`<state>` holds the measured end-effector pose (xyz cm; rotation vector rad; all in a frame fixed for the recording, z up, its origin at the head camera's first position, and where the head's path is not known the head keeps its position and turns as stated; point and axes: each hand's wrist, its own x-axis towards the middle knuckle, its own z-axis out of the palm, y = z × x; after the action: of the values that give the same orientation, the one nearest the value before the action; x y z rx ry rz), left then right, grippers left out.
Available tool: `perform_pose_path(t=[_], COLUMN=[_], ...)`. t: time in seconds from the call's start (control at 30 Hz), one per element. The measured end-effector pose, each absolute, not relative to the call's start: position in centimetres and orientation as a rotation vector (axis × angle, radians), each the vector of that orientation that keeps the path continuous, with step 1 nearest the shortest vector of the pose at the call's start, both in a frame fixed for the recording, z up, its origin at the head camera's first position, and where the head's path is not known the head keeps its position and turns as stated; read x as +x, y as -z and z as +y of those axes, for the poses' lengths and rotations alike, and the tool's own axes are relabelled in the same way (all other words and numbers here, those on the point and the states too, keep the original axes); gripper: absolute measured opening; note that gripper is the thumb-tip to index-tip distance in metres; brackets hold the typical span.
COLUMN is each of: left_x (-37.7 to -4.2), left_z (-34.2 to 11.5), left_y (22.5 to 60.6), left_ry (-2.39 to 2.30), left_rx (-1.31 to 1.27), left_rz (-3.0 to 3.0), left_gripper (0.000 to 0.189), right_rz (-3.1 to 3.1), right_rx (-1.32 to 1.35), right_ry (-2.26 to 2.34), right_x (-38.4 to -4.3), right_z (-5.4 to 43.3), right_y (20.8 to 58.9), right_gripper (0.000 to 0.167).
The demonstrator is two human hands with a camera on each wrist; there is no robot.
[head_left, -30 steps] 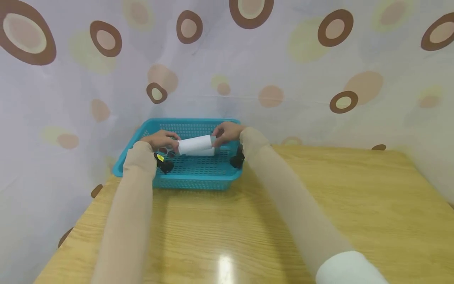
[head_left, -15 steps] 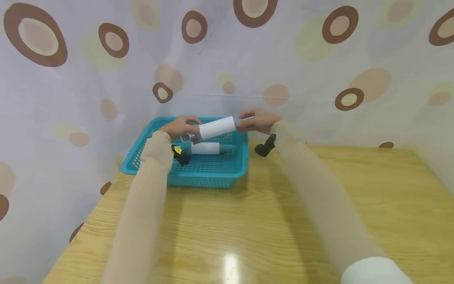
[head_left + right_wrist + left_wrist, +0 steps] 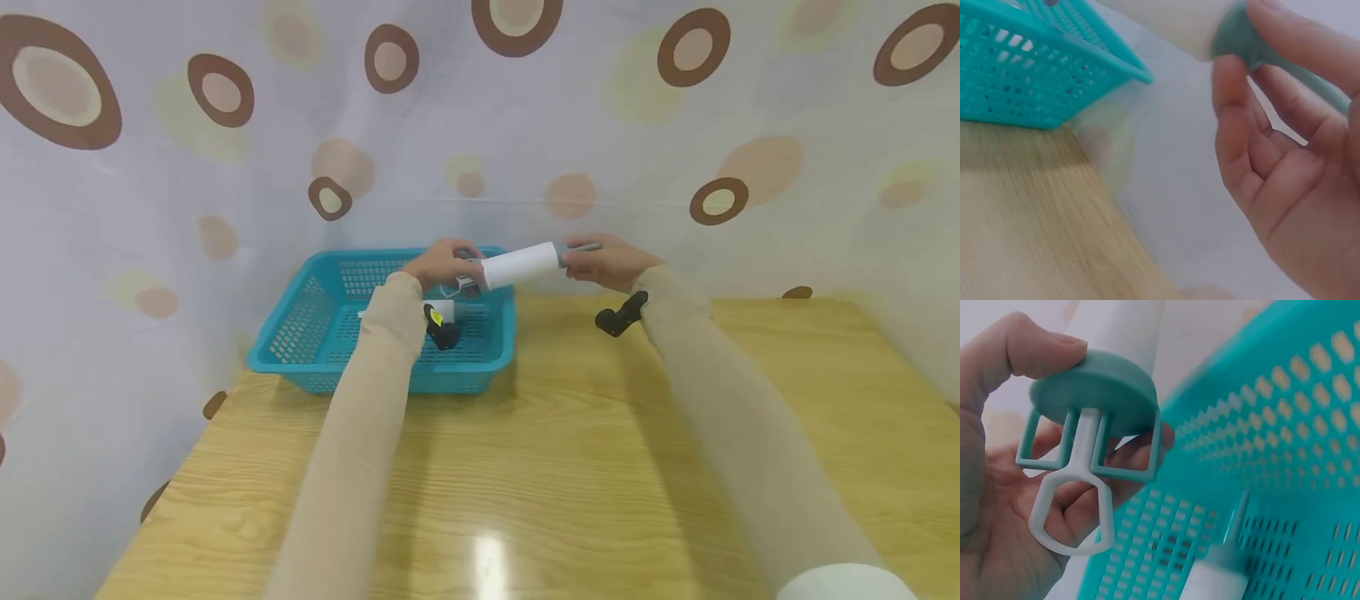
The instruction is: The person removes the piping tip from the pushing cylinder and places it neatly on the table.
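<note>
A large syringe (image 3: 520, 266) with a white barrel, grey-green end caps and a thin nozzle is held tilted above the basket's right end. My left hand (image 3: 448, 265) grips its handle end; the left wrist view shows thumb and fingers round the green cap (image 3: 1094, 390), with a white ring handle (image 3: 1072, 515) below. At the nozzle end, my right hand (image 3: 609, 262) pinches the tapered green cap (image 3: 1235, 37) between thumb and fingers. A second such syringe (image 3: 1216, 578) lies in the turquoise basket (image 3: 300, 367), partly hidden by the left wrist camera in the head view.
The basket stands at the back left of the wooden table (image 3: 555, 467). A patterned cloth wall (image 3: 637, 167) rises close behind it. Bare tabletop extends to the right and in front of the basket.
Both hands have lifted the syringe from low inside the basket and carried it up and to the right. The second syringe stays in the basket.
</note>
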<state>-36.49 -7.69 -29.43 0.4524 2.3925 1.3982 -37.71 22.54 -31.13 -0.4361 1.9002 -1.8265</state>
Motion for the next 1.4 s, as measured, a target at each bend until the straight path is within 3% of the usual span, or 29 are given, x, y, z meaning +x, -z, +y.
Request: perform_pose_path(t=[0.1,0.33,0.6,0.73,1.07,1.27,1.4], left_x=[-36.6,-36.8,-37.1,-37.1,-36.4,-36.2,-35.9], left_z=[-6.3,-2.8,-1.3,-0.9,1.0,1.1,1.5], left_y=[29.2,29.4,30.1,30.5,30.9,31.3,32.0], left_ry=[-1.428,-1.525,-1.642,-1.737,-1.870,-1.968,-1.992], left_rx=[0.471,0.575,0.618,0.627,0.595,0.518,0.462], left_rz=[2.384,2.317,2.281,2.288,2.420,2.447,2.395], left_gripper=[0.036,0.028,0.034,0.045,0.050,0.045,0.032], right_rz=[1.761,1.370,0.927,1.024,1.313,1.561,1.590], right_rx=[-0.425,-0.443,-0.450,-0.288,-0.034,0.118,0.198], right_ry=[1.956,2.247,2.488,2.567,2.717,2.710,2.728], right_x=[-37.4,-35.9,-35.4,-35.4,-35.2,-35.3,-34.9], right_z=[23.9,26.7,26.1,25.4,23.9,23.0,23.2], right_y=[31.7,33.4,34.6,34.4,32.5,31.5,31.8], right_gripper=[0.020,0.035,0.026,0.032,0.037,0.040,0.035])
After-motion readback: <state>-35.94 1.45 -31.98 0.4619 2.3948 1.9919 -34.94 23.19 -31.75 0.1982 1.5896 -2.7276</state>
